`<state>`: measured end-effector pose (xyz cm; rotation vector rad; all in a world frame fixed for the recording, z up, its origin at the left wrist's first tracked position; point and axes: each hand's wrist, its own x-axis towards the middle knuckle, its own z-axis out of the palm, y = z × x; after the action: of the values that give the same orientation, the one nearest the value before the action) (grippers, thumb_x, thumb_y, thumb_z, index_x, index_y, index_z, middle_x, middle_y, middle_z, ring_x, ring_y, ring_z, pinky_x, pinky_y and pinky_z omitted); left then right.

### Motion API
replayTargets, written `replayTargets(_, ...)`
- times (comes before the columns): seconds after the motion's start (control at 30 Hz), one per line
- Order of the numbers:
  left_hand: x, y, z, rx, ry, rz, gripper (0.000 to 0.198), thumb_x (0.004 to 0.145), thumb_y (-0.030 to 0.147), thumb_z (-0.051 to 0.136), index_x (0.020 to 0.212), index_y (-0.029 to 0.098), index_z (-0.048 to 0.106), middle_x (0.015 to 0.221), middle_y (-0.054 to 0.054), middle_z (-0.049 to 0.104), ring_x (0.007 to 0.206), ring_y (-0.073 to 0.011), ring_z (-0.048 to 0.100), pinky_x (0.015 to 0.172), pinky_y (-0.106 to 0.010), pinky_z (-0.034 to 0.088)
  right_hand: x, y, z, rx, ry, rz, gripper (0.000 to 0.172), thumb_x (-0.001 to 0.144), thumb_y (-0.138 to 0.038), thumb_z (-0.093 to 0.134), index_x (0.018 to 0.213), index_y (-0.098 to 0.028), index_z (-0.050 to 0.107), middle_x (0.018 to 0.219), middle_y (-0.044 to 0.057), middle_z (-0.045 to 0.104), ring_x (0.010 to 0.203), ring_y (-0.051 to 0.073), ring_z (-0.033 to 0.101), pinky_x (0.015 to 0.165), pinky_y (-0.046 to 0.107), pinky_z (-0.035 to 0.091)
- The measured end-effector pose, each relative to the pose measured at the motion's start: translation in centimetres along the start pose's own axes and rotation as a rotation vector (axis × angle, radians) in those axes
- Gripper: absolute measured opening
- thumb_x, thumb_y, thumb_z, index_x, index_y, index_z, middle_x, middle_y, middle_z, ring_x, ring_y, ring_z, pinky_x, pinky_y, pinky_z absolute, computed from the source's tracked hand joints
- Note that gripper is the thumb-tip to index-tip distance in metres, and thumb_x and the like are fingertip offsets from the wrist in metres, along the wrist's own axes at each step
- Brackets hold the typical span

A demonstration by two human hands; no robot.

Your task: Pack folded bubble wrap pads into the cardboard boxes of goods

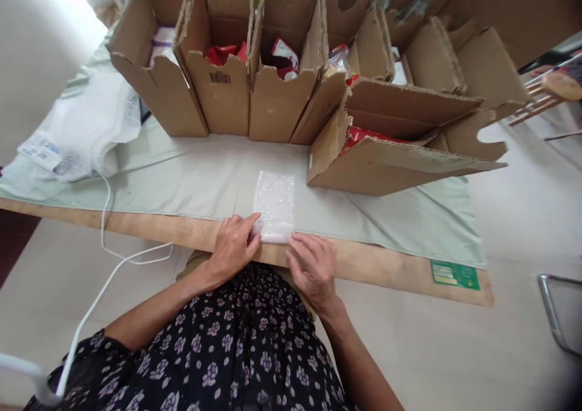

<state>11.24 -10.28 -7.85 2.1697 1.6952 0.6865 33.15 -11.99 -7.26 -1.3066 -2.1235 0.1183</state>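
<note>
A small flat piece of bubble wrap, seemingly a pouch or folded sheet, lies on the cloth at the table's front edge. My left hand rests at its lower left side, index finger stretched onto the plastic and thumb apart from it. At the lower right corner, my right hand touches the wrap with its fingertips. Its fingers lie stretched out over the table edge, the thumb spread away. Whether anything is inside the bubble wrap, I cannot tell.
Several cardboard bins stand along the back, some with red packets. Another cardboard bin sits angled at the right. More bubble wrap is heaped at left. A white cable hangs over the front edge. A green card lies at the right corner.
</note>
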Motion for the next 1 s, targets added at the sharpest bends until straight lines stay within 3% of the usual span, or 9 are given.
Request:
replayTargets(0.1, 0.1, 0.0, -0.3, 0.04, -0.012, 0.01, 0.041, 0.095, 0.02, 0.058, 0.135, 0.014, 0.059, 0.083, -0.005, 0.071, 0.083, -0.0244, 0.063, 0.08, -0.039, 0.05, 0.6, -0.3, 0.8, 0.016, -0.193, -0.059, 0.031, 0.097, -0.018, 0.059, 0.126, -0.024, 0.067, 0.131, 0.009, 0.071, 0.126, 0.029, 0.06, 0.104, 0.047, 0.044)
replayTargets(0.2, -0.2, 0.1, -1.0, 0.034, 0.047, 0.064, 0.038, 0.097, 0.028, 0.059, 0.133, 0.018, 0.061, 0.109, -0.012, 0.072, 0.102, -0.0273, 0.065, 0.092, -0.044, 0.051, 1.2, 0.3, 1.7, 0.046, -0.297, -0.031, 0.031, 0.099, -0.017, 0.056, 0.127, -0.024, 0.069, 0.13, 0.009, 0.072, 0.127, 0.027, 0.06, 0.103, 0.046, 0.043)
replayTargets(0.27, -0.5, 0.1, -1.4, 0.015, 0.054, 0.161, 0.033, 0.096, 0.029, 0.062, 0.129, 0.02, 0.064, 0.129, -0.014, 0.068, 0.12, -0.0304, 0.061, 0.103, -0.048, 0.048, 1.3, 0.6, 1.9, 0.057, -0.293, -0.018, 0.03, 0.101, -0.017, 0.054, 0.124, -0.025, 0.071, 0.129, 0.008, 0.073, 0.125, 0.026, 0.061, 0.103, 0.046, 0.043)
replayTargets(0.37, -0.5, 0.0, -1.5, -0.034, 0.022, 0.265, 0.021, 0.098, 0.021, 0.058, 0.115, 0.02, 0.07, 0.121, -0.011, 0.074, 0.119, -0.0285, 0.062, 0.103, -0.048, 0.047, 1.7, 0.9, 1.9, 0.08, -0.249, -0.008, 0.026, 0.104, -0.021, 0.051, 0.118, -0.025, 0.073, 0.119, 0.006, 0.077, 0.116, 0.024, 0.065, 0.1, 0.043, 0.044)
replayTargets(0.47, 0.0, -0.2, -1.2, -0.113, -0.002, 0.202, 0.021, 0.1, 0.018, 0.053, 0.109, 0.019, 0.073, 0.096, -0.007, 0.077, 0.094, -0.0228, 0.067, 0.091, -0.043, 0.05, 2.2, 1.1, 1.9, 0.133, -0.236, 0.047, 0.027, 0.106, -0.026, 0.049, 0.115, -0.024, 0.074, 0.105, 0.005, 0.079, 0.1, 0.023, 0.067, 0.094, 0.041, 0.046)
replayTargets(0.57, 0.9, -0.6, -0.7, -0.13, -0.036, 0.093, 0.023, 0.099, 0.021, 0.055, 0.111, 0.019, 0.073, 0.092, -0.007, 0.077, 0.085, -0.0218, 0.068, 0.085, -0.04, 0.051, 2.4, 1.2, 1.8, 0.119, -0.185, 0.13, 0.028, 0.105, -0.032, 0.051, 0.122, -0.024, 0.072, 0.106, 0.008, 0.077, 0.1, 0.025, 0.066, 0.092, 0.042, 0.047)
replayTargets(0.7, 1.8, -0.8, 0.1, -0.07, -0.041, 0.038, 0.026, 0.098, 0.021, 0.054, 0.117, 0.018, 0.071, 0.099, -0.008, 0.077, 0.09, -0.0229, 0.069, 0.085, -0.039, 0.052, 1.8, 1.1, 1.2, 0.05, -0.09, 0.105, 0.03, 0.101, -0.03, 0.058, 0.128, -0.027, 0.069, 0.119, 0.009, 0.073, 0.116, 0.028, 0.062, 0.101, 0.045, 0.043)
replayTargets(0.83, 1.8, -0.6, -0.1, -0.019, -0.018, 0.038, 0.026, 0.099, 0.021, 0.053, 0.12, 0.017, 0.069, 0.103, -0.01, 0.072, 0.091, -0.0227, 0.067, 0.086, -0.038, 0.053, 1.8, 1.1, 1.2, 0.047, -0.222, -0.003, 0.027, 0.101, -0.025, 0.057, 0.124, -0.027, 0.07, 0.128, 0.008, 0.073, 0.125, 0.028, 0.06, 0.103, 0.046, 0.043)
replayTargets(1.0, 0.7, -0.6, -1.4, -0.086, 0.001, 0.2, 0.026, 0.1, 0.029, 0.057, 0.121, 0.017, 0.068, 0.121, -0.014, 0.069, 0.113, -0.0277, 0.062, 0.097, -0.044, 0.051, 2.7, 1.6, 1.5, 0.159, -0.215, 0.032, 0.025, 0.104, -0.025, 0.051, 0.116, -0.024, 0.073, 0.108, 0.006, 0.078, 0.108, 0.024, 0.067, 0.098, 0.043, 0.046)
